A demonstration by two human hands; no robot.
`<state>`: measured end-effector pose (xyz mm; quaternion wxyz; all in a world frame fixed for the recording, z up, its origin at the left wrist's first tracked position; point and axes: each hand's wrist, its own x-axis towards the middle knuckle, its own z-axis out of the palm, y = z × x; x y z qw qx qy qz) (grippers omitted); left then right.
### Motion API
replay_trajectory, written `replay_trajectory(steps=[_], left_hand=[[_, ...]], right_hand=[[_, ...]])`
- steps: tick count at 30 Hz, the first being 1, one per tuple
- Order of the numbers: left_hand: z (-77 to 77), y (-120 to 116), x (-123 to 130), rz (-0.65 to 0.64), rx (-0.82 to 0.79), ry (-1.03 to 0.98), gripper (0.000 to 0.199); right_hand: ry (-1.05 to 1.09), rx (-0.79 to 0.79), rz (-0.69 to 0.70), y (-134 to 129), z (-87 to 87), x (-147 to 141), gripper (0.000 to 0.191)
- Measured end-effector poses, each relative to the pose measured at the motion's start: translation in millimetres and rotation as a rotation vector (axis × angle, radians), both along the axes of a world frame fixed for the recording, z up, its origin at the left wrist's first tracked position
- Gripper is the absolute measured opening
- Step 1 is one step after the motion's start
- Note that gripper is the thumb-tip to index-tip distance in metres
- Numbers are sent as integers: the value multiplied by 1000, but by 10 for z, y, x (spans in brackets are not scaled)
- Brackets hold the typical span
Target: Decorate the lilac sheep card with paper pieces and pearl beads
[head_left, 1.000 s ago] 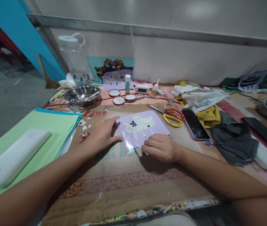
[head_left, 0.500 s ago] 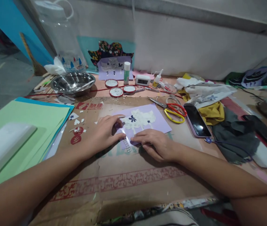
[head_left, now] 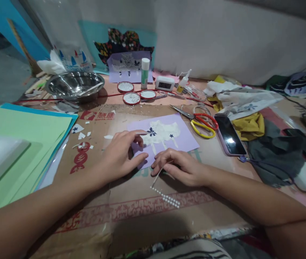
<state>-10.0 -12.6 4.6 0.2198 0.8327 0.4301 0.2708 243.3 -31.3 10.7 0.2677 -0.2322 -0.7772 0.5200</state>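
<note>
Purple sheet (head_left: 187,144) lies on the cardboard (head_left: 131,219) in front of the person, skewed; white cutout (head_left: 167,131) sits on it, with narrow white strips running down from its lower edge and two dark flowers (head_left: 151,132) on top, one larger than the other; left hand (head_left: 120,153) is at the sheet's left edge, palm down, index finger reaching over the cutout to the larger flower, thumb near the lower left corner; thumb and index well apart, nothing gripped there; right hand (head_left: 180,165) is curled at the sheet's lower edge, thumb and fingers closed on the bead strip (head_left: 171,200); a thin pale line runs from those fingers down to the beads, strand or edge of clear backing, can't tell which; beads show below the right hand, over the red printed band, well apart from the sheet; can't tell if they touch the cardboard; scissors (head_left: 196,120) with one red and one yellow handle lie just beyond the sheet's right side, phone (head_left: 230,136) next to them; white scraps (head_left: 81,136) left of the left hand; glue stick (head_left: 144,74) upright at the back, near three red-rimmed dishes (head_left: 131,98); steel bowl (head_left: 57,89) to their left, light-coloured stick inside.
</note>
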Motion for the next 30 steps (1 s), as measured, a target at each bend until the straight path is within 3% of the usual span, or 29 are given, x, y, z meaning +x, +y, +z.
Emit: replay_trajectory(steps=[4,6,9,14,19,25,30], left_hand=[[-35,-22,4,-25,5,49,51],[-56,-8,0,-47,17,81,53],[-75,29,-10,-65,37,107,50],[-112,112,-41,-42,24,80,46],[-98,140,-63,-16,-27,-34,36],[0,107,-93,-72,-36,-26,38],[15,169,-166,-135,-62,20,44]], right_hand=[[74,-264,91,-43,64,32,23],[27,-295,162,-73,113,31,23],[-89,-96,217,-106,137,-9,15],[-137,253,183,-105,50,-139,6],[-122,189,3,-83,56,-227,8],[-165,184,105,-148,107,-288,7],[-211,176,-17,-48,64,-402,7]])
